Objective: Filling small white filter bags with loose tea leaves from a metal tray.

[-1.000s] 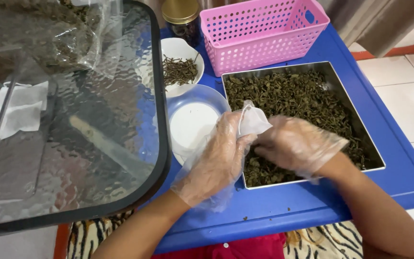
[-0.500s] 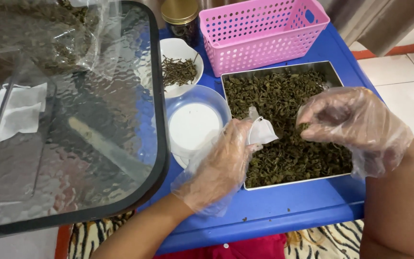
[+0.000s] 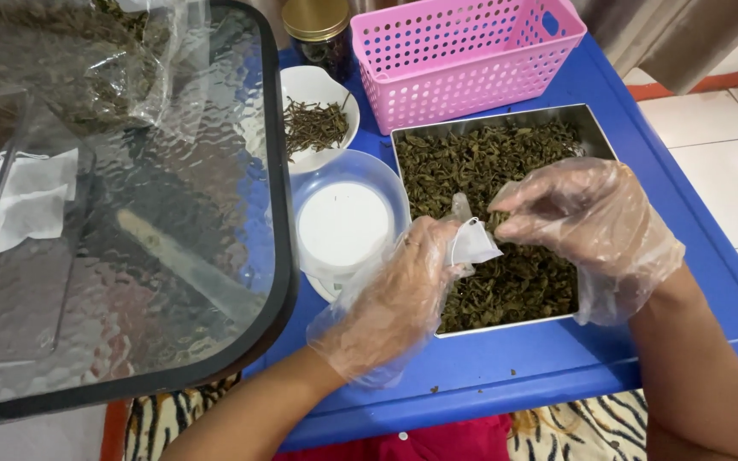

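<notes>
- Tea bag, small, white and empty-looking, sits over the near-left part of the steel tray, mouth turned toward the right.
- Left hand, in a loose clear glove, pinches the bag's left edge between thumb and fingers; grip closed on the bag.
- Right hand, also gloved, has come back in from the far-right side of the tray, where it hung half a second ago, and now sits just beside the bag's mouth.
- Its fingertips are bunched together; they seem to be closed on a pinch of dried leaves, though the glove film blurs this.
- A second ago that hand was down in the leaves at the tray's near edge, so my reading is: one scoop taken, lifted, now brought to the bag.
- Bag itself has barely shifted over the tray across the three views.
- Left of the tray: a round white lid or dish; behind that, a white bowl with darker stems.
- Behind the tray: a pink basket and a gold-lidded jar, its top cut off by the frame.
- Far left of the tray, a glass tabletop with a plastic sack of leaves on it; white shapes under the rippled glass are hard to make out.
- Whether any leaf is inside the bag cannot be told.
</notes>
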